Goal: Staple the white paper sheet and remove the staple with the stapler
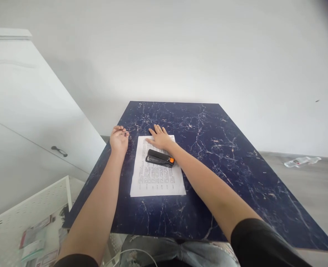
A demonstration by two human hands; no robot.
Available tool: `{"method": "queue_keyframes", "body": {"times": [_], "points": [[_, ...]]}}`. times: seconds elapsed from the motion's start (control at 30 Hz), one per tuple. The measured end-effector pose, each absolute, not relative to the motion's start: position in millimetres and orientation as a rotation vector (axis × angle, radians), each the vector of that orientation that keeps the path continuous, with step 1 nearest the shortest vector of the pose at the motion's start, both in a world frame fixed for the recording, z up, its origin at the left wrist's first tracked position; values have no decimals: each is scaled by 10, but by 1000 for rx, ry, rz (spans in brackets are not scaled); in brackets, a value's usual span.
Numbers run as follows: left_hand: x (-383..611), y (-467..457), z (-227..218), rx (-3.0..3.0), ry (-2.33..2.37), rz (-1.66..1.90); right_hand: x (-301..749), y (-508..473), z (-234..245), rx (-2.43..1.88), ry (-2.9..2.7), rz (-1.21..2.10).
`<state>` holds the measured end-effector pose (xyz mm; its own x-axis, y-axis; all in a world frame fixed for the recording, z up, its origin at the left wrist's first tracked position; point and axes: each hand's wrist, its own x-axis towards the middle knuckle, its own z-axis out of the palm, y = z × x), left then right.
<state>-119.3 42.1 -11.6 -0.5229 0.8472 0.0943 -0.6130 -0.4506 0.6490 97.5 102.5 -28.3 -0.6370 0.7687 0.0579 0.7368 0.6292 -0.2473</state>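
Observation:
My right hand [161,138] lies flat across the top edge of a printed sheet of paper [157,181], fingers spread and palm down. Just below it a black stapler [160,158] with an orange tip rests on the sheet, close to my right wrist. Left of the paper, my left hand [119,140] is turned palm up over the table's left edge. Its fingers are loosely curled, and I see nothing held in them. The paper looks flat; whether it is more than one sheet, I cannot tell.
The table [203,148] has a dark blue marble-patterned top and stands against a white wall. On the left is a white cabinet [36,111] with a black handle. A white perforated basket [27,196] holds packets below. Clear plastic packaging [301,161] lies on the floor at right.

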Motion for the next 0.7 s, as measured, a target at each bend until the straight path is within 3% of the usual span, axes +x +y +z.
{"method": "queue_keyframes", "body": {"times": [0.2, 0.37, 0.7], "points": [[-1241, 397, -105, 517, 481, 2034, 645, 942, -234, -877, -2633, 278], [-1212, 368, -81, 520, 386, 2030, 892, 872, -312, -436, -2816, 471], [-1128, 355, -68, 560, 466, 1978, 1582, 966, -314, -471, -2825, 535]]}}
